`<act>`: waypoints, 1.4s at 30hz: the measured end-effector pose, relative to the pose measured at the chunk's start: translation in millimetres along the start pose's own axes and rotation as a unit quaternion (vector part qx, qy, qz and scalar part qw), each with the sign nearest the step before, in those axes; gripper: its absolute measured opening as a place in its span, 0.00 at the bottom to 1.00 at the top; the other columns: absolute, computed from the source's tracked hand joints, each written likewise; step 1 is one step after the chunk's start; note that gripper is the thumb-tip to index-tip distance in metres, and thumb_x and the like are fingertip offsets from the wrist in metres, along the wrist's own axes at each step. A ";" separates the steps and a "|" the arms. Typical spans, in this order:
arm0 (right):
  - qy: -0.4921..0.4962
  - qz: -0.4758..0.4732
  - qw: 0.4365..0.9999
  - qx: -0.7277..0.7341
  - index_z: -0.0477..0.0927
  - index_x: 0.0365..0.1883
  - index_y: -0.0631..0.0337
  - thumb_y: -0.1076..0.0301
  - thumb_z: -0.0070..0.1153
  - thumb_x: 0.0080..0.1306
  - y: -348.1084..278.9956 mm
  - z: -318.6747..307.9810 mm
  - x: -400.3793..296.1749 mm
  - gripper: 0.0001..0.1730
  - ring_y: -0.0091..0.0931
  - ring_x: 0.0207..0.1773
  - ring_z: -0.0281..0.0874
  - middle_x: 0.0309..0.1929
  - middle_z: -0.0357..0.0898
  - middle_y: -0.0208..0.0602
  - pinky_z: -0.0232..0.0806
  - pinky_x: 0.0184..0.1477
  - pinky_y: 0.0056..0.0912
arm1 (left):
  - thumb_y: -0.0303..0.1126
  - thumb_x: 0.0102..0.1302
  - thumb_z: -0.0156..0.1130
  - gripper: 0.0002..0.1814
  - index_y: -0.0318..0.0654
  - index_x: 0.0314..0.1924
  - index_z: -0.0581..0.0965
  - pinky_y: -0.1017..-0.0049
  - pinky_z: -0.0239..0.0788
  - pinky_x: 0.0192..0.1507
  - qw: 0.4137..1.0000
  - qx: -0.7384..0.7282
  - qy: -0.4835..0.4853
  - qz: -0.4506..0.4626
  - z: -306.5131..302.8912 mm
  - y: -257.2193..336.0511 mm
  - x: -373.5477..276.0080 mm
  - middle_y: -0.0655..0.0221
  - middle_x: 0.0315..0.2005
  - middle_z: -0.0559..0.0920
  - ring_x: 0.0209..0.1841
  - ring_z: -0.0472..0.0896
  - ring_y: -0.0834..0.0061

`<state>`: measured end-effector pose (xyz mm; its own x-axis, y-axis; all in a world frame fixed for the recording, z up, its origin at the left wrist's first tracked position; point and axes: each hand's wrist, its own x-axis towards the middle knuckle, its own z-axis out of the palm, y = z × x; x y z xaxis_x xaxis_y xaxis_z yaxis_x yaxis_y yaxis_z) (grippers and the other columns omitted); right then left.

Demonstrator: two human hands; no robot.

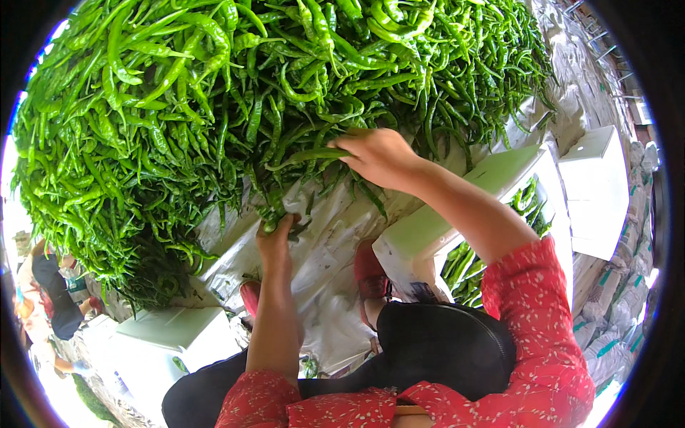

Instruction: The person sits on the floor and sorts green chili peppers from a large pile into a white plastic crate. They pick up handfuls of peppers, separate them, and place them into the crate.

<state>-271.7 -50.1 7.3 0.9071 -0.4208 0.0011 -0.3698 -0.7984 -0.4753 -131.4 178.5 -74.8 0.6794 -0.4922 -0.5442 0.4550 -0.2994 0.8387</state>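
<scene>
A large heap of long green chili peppers (pixel 176 112) fills the upper part of the head view. At its near edge, my right hand (pixel 377 158) is closed on a long green pepper (pixel 316 155) that points to the left; the hand is slightly blurred. Lower and to the left, my left hand (pixel 277 232) grips a small bunch of green peppers (pixel 272 214), their stem ends partly hidden by the fingers. White plastic sheeting (pixel 332 230) lies under the heap's edge and between my feet.
To my right stands a white box (pixel 417 230) with green peppers (pixel 464 270) inside. Another white box (pixel 594 187) is beyond it, near stacked plastic-wrapped bundles (pixel 610 315). At left are a white box (pixel 166 326) and another person (pixel 51 299) beside the heap.
</scene>
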 end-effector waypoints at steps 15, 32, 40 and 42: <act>-0.062 -0.051 0.966 -0.246 0.81 0.36 0.56 0.72 0.59 0.53 -10.8 57.4 66.5 0.11 0.34 0.53 0.68 0.51 0.69 0.39 0.71 0.47 0.33 | 0.32 0.55 0.71 0.13 0.37 0.41 0.82 0.78 0.66 0.40 0.998 0.011 0.055 0.013 -81.9 10.1 2.5 0.75 0.31 0.82 0.33 0.76 0.81; 0.005 -0.212 0.951 -0.224 0.82 0.38 0.54 0.69 0.57 0.55 3.2 100.4 67.5 0.11 0.37 0.66 0.60 0.58 0.69 0.34 0.48 0.71 0.51 | 0.34 0.56 0.70 0.12 0.36 0.37 0.80 0.76 0.65 0.33 0.998 0.037 0.040 -0.017 -80.9 -4.5 12.9 0.72 0.26 0.79 0.26 0.74 0.78; -0.001 -0.212 0.934 -0.288 0.77 0.45 0.57 0.68 0.54 0.58 -0.7 138.6 84.7 0.15 0.39 0.63 0.62 0.52 0.69 0.39 0.47 0.73 0.49 | 0.35 0.57 0.70 0.12 0.35 0.36 0.81 0.77 0.65 0.35 0.998 0.039 0.042 -0.023 -64.5 2.7 4.3 0.72 0.26 0.80 0.29 0.75 0.79; -0.022 -0.207 0.921 -0.330 0.77 0.46 0.58 0.67 0.54 0.59 -2.1 137.2 89.1 0.16 0.37 0.60 0.64 0.52 0.70 0.37 0.51 0.70 0.47 | 0.36 0.57 0.69 0.12 0.35 0.36 0.80 0.76 0.65 0.36 0.999 0.043 0.023 -0.024 -66.3 2.6 4.0 0.72 0.26 0.80 0.29 0.75 0.78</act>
<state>-162.5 -26.8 -112.3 0.9997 -0.0153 0.0202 -0.0189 -0.9803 0.1964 -89.3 229.9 -76.1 0.6845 -0.4386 -0.5822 0.4371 -0.3922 0.8094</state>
